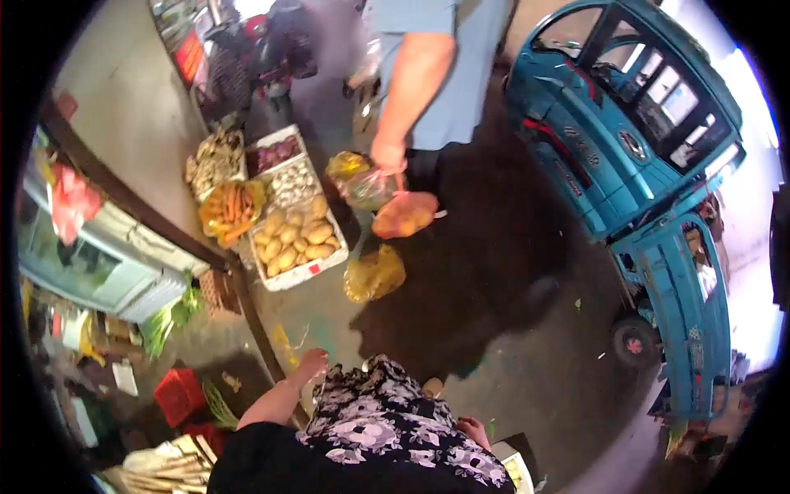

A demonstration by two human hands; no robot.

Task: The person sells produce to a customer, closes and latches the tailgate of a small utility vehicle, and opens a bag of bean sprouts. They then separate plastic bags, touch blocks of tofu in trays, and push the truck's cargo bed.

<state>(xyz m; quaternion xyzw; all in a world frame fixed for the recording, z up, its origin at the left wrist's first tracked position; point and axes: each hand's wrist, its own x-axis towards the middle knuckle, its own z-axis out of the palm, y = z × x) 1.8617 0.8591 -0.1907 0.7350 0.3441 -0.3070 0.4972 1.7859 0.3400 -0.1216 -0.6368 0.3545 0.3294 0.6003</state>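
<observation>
Nothing is being gripped that I can see: the wearer looks to be standing by, facing another person (444,90) whose lowered hand (388,154) holds a red bag (406,216) of rounded produce and a clear bag (369,191). The wearer's left hand (311,363) is out beside the floral garment (370,428), fingers loosely extended and seemingly empty. The right hand (473,430) is low at the other side, near a white container (517,471); I cannot tell whether it grasps anything. A yellow bag (374,273) rests on the floor ahead, beside the crate of potatoes (288,243). Taking either held bag would call for a forward reach and a grip at its gathered top. The grey concrete floor (535,354) has a broad dark patch (485,272) across its middle. Garlic bulbs (293,184) and purple onions (276,154) sit beyond the potatoes, with carrots (234,203) alongside. A blue three-wheeler (605,144) stands to the right.
</observation>
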